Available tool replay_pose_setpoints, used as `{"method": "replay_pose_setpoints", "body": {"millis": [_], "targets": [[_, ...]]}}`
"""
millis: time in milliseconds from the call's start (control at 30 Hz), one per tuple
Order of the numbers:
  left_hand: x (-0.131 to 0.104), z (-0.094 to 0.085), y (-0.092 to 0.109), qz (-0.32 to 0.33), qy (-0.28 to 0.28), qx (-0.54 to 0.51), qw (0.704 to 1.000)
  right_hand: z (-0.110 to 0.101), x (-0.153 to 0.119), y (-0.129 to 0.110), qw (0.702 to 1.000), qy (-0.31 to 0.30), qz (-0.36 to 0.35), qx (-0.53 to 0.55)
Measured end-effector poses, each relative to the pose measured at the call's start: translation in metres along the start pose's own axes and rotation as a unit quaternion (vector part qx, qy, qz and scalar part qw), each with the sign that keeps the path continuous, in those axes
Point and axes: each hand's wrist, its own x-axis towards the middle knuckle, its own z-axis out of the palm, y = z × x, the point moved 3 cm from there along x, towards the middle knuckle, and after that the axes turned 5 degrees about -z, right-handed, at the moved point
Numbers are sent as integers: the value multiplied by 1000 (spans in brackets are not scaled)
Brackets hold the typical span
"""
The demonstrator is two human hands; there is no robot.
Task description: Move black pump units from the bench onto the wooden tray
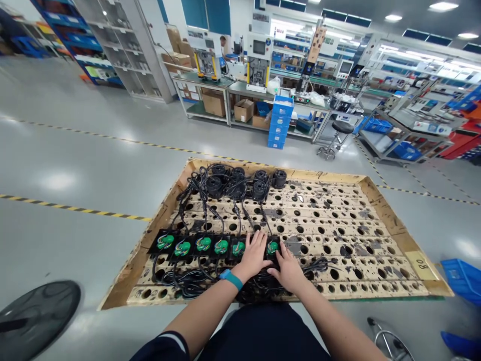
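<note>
Several square black housings with round green wired centres stand in a row on the pallet, each joined to black cables. My left hand lies palm down over the row, fingers spread, covering part of the housing beside the rightmost one. One green centre shows just left of its fingers. At the right end, my right hand touches the side of the last housing, its fingers stretched and thumb apart. A teal wristband is on my left wrist. Beneath my hands lie bundled black cables, partly hidden.
Black round motor-like parts with tangled cables sit along the far side of the perforated, raised-edge pallet. A stack of blue crates and a stool stand beyond. A blue bin is at the right, a dark round seat at the left.
</note>
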Motion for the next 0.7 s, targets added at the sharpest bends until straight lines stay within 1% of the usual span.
{"method": "replay_pose_setpoints", "body": {"millis": [167, 300, 433, 500, 567, 600, 633, 700], "targets": [[0, 3, 0, 1, -5, -6, 1000, 2, 1, 2, 999, -1, 18, 41], [0, 3, -2, 2, -5, -14, 1000, 6, -1, 3, 996, -6, 15, 86], [3, 0, -6, 14, -19, -20, 1000, 16, -3, -4, 988, 12, 16, 155], [4, -2, -7, 20, -30, -21, 999, 18, -9, -8, 986, 16, 15, 165], [5, -5, -9, 17, -38, -14, 999, 17, -23, -9, 986, 30, 7, 164], [6, -6, -9, 16, -40, -7, 999, 16, -36, -6, 985, 49, 3, 165], [6, -6, -10, 15, -41, 0, 999, 15, -51, -2, 982, 78, 2, 173], [6, -8, -10, 17, -44, 13, 999, 18, -93, 16, 967, 155, 20, 203]]}}
